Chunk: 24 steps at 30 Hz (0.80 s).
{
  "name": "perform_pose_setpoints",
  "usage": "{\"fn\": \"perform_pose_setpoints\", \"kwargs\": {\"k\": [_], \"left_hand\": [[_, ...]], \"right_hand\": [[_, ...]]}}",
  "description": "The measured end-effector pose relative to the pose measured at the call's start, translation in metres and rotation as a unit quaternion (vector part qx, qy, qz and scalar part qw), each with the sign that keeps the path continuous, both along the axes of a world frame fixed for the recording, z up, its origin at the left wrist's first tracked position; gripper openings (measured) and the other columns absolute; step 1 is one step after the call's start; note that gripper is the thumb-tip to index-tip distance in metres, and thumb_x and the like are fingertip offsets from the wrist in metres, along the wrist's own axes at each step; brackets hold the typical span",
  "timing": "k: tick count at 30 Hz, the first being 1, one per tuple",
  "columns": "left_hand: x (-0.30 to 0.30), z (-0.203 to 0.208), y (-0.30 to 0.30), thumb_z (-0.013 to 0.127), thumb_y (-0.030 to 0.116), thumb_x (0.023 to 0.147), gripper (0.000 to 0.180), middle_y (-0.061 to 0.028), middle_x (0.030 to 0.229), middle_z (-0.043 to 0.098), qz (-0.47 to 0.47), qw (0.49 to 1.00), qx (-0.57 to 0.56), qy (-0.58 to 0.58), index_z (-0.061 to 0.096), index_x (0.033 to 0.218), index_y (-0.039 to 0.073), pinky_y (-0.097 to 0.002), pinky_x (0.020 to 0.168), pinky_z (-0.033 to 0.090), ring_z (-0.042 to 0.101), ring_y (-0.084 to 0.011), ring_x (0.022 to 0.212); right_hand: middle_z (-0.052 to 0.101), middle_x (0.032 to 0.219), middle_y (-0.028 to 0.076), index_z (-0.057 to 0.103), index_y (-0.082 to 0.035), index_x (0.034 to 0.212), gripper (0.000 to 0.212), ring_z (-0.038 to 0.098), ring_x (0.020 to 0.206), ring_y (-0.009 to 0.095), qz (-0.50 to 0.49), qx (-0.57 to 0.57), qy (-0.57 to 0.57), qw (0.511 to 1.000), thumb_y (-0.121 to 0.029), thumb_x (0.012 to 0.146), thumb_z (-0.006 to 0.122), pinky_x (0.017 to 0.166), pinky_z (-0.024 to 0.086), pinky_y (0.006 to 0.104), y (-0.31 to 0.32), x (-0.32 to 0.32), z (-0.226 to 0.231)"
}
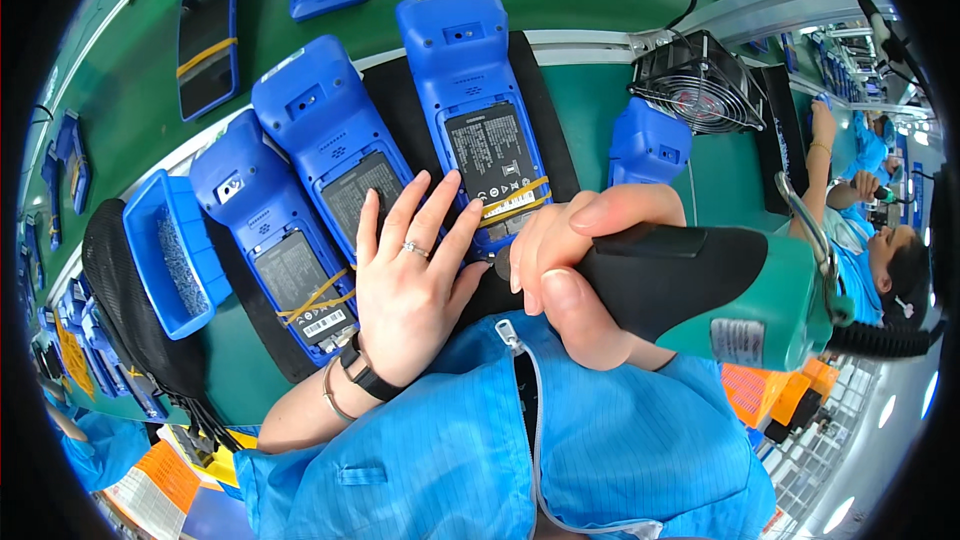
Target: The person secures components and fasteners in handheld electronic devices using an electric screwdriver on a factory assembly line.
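Observation:
Three blue handheld terminals lie back side up on a black mat: a left one (262,230), a middle one (315,115) and a right one (460,60). Each shows a dark battery; yellow rubber bands cross the left and right ones. My left hand (405,275) lies flat with fingers spread over the lower part of the middle terminal, its fingertips reaching the right one's edge. Wrapped round a green and black electric screwdriver (650,275) is my right hand (585,265). The screwdriver's nose points at the right terminal's bottom end; its tip is hidden behind my fingers.
A blue bin (165,240) of small screws stands left, beside a black mesh bag (125,290). A black fan (700,90) and another blue terminal (648,143) are at right. Banded terminals lie on the green surface beyond the rail (590,45). A co-worker (860,230) sits far right.

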<state>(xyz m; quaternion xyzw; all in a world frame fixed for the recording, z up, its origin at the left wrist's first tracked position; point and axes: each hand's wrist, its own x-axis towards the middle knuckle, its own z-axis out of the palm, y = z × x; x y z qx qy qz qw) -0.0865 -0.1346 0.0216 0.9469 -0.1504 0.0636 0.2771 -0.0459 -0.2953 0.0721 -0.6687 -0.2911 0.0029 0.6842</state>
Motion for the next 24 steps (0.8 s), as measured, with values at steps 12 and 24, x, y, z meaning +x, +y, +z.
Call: {"fn": "perform_pose_setpoints", "kwargs": {"k": [12,24], "left_hand": [[-0.001,-0.001,0.002,0.072,0.016,0.066,0.052,-0.0091,0.132,0.049,0.002,1.000,-0.011,-0.022,0.060,0.115,0.009,-0.0540,0.105,0.027,0.043,-0.0292,0.124],[-0.004,-0.008,0.001,0.070,0.019,0.069,0.046,-0.0089,0.130,0.050,0.015,0.998,-0.025,-0.049,0.061,0.113,0.008,-0.0538,0.104,0.029,0.045,-0.0285,0.122]], "right_hand": [[0.054,0.072,0.009,0.038,-0.002,0.109,0.037,0.053,0.057,0.015,-0.012,-0.064,-0.101,0.993,0.008,0.079,0.056,0.055,0.047,0.0318,0.014,-0.008,-0.002],[0.054,0.073,0.013,0.038,0.000,0.102,0.030,0.054,0.062,0.016,0.114,-0.017,-0.102,0.988,0.012,0.079,0.051,0.060,0.046,0.0285,0.018,0.000,-0.008]]}}
